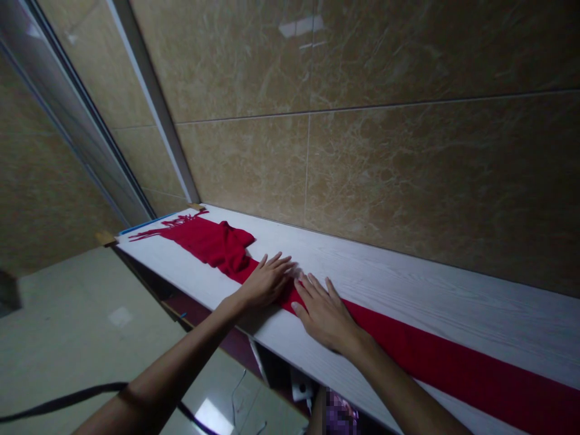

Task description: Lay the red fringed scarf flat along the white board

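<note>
A long red scarf (435,347) with a fringed end lies along a white wood-grain counter. Its far left part is bunched into folds, while the stretch toward the right lies flat and narrow. My left hand (267,279) rests on the scarf just right of the bunched part, fingers stretched out. Beside it, my right hand (324,311) lies flat on the scarf with its fingers spread. Only a small gap separates the two hands. The cloth beneath both palms is hidden.
The white counter (389,272) runs along a brown marbled tile wall (254,163). Open shelving sits under its front edge, with a white power socket (299,386) there. A dark strap or cable (67,396) crosses at the lower left. A metal-framed glass panel (86,103) stands at left.
</note>
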Demonstrator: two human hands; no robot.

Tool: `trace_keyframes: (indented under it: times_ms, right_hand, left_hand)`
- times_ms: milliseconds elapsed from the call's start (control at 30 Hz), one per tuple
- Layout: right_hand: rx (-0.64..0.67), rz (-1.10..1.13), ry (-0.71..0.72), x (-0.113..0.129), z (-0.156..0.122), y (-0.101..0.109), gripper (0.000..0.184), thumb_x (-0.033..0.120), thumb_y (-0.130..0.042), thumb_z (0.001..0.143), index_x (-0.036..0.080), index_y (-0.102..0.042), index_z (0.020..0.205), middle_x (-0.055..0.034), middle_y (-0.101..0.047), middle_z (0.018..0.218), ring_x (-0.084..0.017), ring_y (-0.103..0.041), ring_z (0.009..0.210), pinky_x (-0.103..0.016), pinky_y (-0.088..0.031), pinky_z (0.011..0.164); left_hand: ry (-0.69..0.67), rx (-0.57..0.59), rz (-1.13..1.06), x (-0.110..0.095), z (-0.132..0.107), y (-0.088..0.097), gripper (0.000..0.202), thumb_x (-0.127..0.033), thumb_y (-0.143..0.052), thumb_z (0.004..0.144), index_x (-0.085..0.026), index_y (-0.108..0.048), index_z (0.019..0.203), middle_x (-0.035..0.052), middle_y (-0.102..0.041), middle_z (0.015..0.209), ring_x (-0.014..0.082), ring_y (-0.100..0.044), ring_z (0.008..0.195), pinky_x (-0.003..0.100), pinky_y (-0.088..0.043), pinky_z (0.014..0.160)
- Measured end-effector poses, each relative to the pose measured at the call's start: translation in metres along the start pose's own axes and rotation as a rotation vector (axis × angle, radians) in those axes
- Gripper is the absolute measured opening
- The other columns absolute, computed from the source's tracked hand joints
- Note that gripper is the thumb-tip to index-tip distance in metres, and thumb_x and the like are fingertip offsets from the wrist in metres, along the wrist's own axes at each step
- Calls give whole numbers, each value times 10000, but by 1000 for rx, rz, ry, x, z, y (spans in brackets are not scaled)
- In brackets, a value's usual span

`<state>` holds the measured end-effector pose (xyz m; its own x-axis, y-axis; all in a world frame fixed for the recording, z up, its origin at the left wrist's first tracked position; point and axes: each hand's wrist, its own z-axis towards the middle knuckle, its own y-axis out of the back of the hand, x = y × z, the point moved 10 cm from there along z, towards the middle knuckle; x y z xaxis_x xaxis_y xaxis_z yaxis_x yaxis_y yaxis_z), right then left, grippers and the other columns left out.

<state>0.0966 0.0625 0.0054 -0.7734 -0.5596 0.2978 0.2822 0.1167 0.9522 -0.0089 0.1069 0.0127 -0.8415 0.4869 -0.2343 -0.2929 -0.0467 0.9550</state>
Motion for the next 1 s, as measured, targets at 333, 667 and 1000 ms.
trace_keyframes:
  times_ms: [333, 667, 1000]
  right_hand:
    - [51, -54, 4, -27, -38, -4, 655, 531, -249, 1030, 174, -294, 1577, -59, -220, 1651, -251, -164, 1542, -559, -91, 1248]
    - [-20, -25, 37, -29, -49, 1, 617, 512, -282, 1030, 208, -333, 1564, -71, -272, 1637, -275, -210, 1529, -578, -127, 1240]
    - [36, -38, 9, -26, -49, 3, 639, 502, -255, 1035, 156, -313, 1569, -72, -224, 1645, -270, -166, 1539, -573, -91, 1243]
  left_hand:
    - [263, -365, -194, 80, -79, 70, 408, -433, -417, 976, -199, -647, 1219, 113, -659, 1318, 274, -580, 1268, 470, -426, 1110]
    - [675, -509, -281, 123, -91, 107, 243, -388, -574, 826, -176, -692, 834, 76, -740, 883, 232, -679, 831, 283, -507, 707]
    - [1038, -381, -661, 161, -34, 61, 348, -381, -769, 718, -166, -551, 554, 34, -495, 388, 184, -497, 364, 259, -352, 376]
